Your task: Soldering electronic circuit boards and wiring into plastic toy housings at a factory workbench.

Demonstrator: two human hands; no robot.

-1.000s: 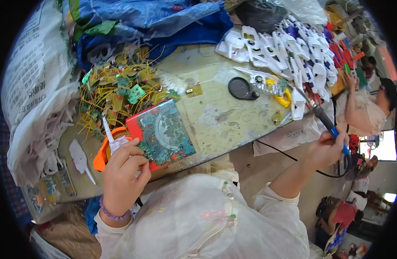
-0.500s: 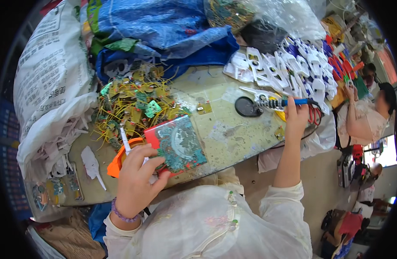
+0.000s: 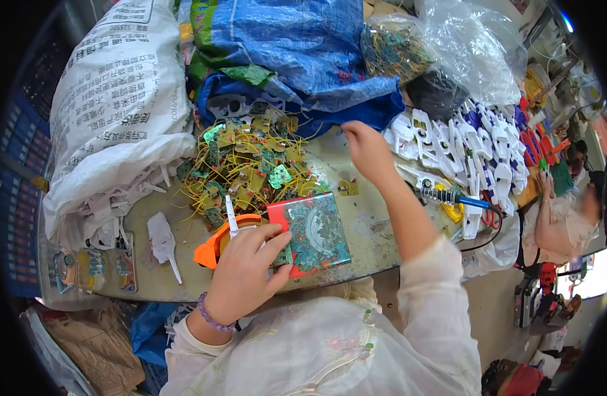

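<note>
My left hand (image 3: 247,264), a purple bead bracelet at its wrist, rests at the left edge of a flat red block (image 3: 277,212) with a worn, teal-stained top. Its thumb and fingers close round a small green circuit board (image 3: 283,256), partly hidden. Close beside those fingers are an orange tape dispenser (image 3: 207,253) and a slim white plastic piece (image 3: 231,214). My right hand (image 3: 369,150) is over the table near the blue sack, fingers curled together with nothing visible in them. A blue-handled soldering iron (image 3: 473,202) sits in its coiled holder (image 3: 440,193) at the right.
Behind the block lies a heap of circuit boards with yellow wires (image 3: 250,165). A white woven sack (image 3: 122,99) stands at left, a blue sack (image 3: 283,39) at the back. White plastic casings (image 3: 481,138) pile up at right. Another person (image 3: 567,221) sits farther right.
My right hand has let go of the soldering iron, now in its holder, and moved left toward the blue sack. My left hand stays at the block. The view has shifted.
</note>
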